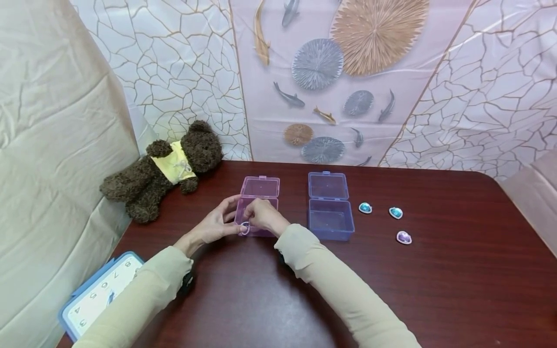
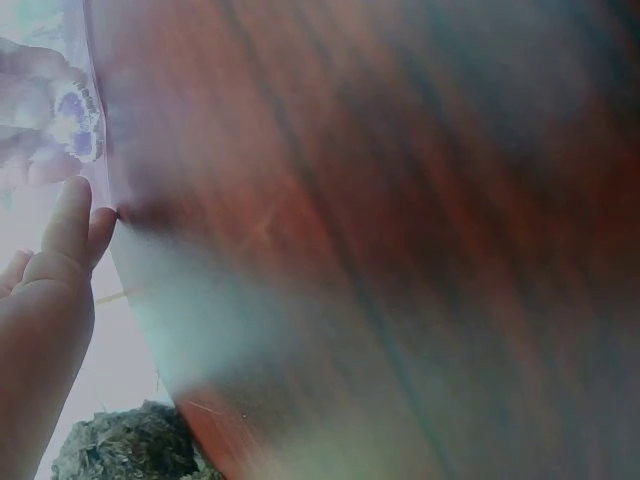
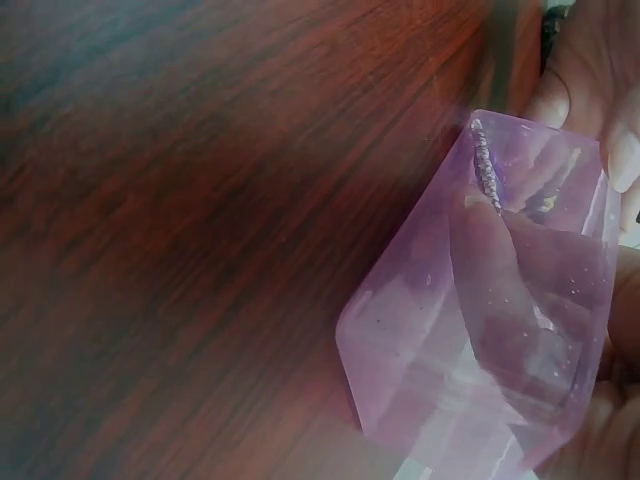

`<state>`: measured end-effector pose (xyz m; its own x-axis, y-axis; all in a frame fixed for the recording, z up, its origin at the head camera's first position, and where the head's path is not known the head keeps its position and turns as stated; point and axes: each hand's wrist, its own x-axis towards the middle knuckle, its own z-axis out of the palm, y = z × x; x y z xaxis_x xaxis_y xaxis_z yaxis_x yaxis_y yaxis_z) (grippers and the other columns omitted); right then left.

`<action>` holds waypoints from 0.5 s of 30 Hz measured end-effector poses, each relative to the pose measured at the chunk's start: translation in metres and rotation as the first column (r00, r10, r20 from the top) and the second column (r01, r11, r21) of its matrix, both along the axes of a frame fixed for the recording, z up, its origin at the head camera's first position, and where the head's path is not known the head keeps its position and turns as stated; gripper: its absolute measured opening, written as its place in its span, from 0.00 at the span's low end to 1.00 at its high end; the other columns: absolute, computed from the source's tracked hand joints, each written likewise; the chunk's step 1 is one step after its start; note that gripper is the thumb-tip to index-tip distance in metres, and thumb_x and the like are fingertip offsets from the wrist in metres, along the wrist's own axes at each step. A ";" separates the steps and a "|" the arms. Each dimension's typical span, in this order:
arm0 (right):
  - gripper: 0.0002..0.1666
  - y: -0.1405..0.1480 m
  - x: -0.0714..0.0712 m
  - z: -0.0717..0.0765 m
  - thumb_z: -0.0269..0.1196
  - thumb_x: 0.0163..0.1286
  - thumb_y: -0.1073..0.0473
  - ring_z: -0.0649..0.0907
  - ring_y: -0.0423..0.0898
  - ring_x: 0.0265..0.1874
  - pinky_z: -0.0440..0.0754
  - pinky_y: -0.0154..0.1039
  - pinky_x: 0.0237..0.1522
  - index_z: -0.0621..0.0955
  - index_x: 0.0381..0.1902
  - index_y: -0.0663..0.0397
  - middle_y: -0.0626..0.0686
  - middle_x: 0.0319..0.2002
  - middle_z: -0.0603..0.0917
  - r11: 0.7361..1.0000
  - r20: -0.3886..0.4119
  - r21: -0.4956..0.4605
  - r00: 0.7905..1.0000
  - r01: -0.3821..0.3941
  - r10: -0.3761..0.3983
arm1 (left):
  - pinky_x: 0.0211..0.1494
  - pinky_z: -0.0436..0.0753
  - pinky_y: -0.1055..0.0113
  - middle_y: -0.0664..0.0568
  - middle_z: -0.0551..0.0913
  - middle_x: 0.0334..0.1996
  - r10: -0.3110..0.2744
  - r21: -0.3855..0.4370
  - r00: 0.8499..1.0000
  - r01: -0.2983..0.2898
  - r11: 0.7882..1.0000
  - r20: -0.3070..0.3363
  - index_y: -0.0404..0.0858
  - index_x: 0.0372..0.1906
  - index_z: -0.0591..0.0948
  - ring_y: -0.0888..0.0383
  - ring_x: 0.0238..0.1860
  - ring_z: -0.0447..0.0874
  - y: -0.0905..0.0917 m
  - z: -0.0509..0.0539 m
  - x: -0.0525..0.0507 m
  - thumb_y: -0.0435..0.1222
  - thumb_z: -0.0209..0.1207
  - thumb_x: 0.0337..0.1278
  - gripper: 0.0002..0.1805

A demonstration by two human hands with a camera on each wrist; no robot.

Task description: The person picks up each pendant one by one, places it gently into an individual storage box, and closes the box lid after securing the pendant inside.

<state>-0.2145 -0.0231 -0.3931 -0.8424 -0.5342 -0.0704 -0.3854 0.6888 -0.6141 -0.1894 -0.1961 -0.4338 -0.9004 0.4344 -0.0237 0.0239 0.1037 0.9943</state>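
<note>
A pink see-through plastic box (image 1: 262,187) stands on the table with its lid flipped back. My left hand (image 1: 213,224) holds it at the left side, thumb by the front corner and fingers farther back. Inside it my right hand (image 1: 264,215) reaches down, its fingers pinching a purple rhinestone gem (image 2: 78,124) with a beaded silver rim. Through the pink wall (image 3: 400,330), the right wrist view shows that gem nearly edge-on beside the fingertips. To the right stands a blue see-through box (image 1: 331,217), lid also back, with nothing visible in it.
Two teal gems (image 1: 365,208) and a purple gem (image 1: 403,237) lie right of the blue box. A brown teddy bear (image 1: 174,169) in a yellow top lies at the back left. Partly under the left sleeve is a blue-framed number board (image 1: 93,295). Patterned cloth hangs behind.
</note>
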 end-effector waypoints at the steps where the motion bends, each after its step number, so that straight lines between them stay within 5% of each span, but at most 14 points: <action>1: 0.08 0.000 0.000 0.000 0.65 0.50 0.74 0.77 0.41 0.26 0.74 0.27 0.30 0.87 0.27 0.60 0.53 0.26 0.87 1.000 -0.002 0.001 1.000 -0.001 0.001 | 0.64 0.71 0.54 0.35 0.54 0.69 0.001 -0.002 1.000 -0.001 1.000 0.000 0.35 0.71 0.50 0.37 0.68 0.58 0.000 0.000 0.000 0.21 0.61 0.49 0.46; 10: 0.07 0.000 0.000 -0.001 0.66 0.51 0.72 0.77 0.40 0.27 0.76 0.28 0.32 0.88 0.27 0.58 0.52 0.28 0.88 1.000 0.012 0.015 1.000 -0.005 0.004 | 0.64 0.71 0.52 0.35 0.54 0.68 -0.003 -0.013 1.000 0.003 1.000 0.009 0.36 0.71 0.50 0.38 0.69 0.57 -0.001 0.000 -0.001 0.22 0.61 0.50 0.46; 11: 0.07 0.000 -0.007 -0.014 0.68 0.51 0.70 0.77 0.39 0.27 0.77 0.29 0.32 0.88 0.26 0.54 0.49 0.28 0.88 1.000 -0.011 0.006 1.000 -0.014 0.014 | 0.64 0.71 0.51 0.35 0.54 0.68 -0.003 -0.015 1.000 0.003 1.000 0.006 0.36 0.71 0.50 0.37 0.68 0.57 0.000 0.000 -0.001 0.22 0.61 0.49 0.46; 15: 0.07 0.000 -0.007 -0.015 0.68 0.50 0.69 0.80 0.42 0.31 0.78 0.32 0.37 0.88 0.25 0.53 0.48 0.30 0.88 1.000 -0.023 0.010 1.000 -0.012 0.013 | 0.65 0.70 0.48 0.35 0.54 0.68 0.002 -0.028 1.000 -0.002 1.000 0.000 0.36 0.71 0.50 0.37 0.68 0.57 0.000 0.001 0.000 0.23 0.62 0.50 0.46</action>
<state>-0.2213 -0.0229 -0.4077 -0.8372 -0.5440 -0.0565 -0.4079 0.6898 -0.5981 -0.1892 -0.1964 -0.4332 -0.9012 0.4319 -0.0359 0.0235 0.1314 0.9911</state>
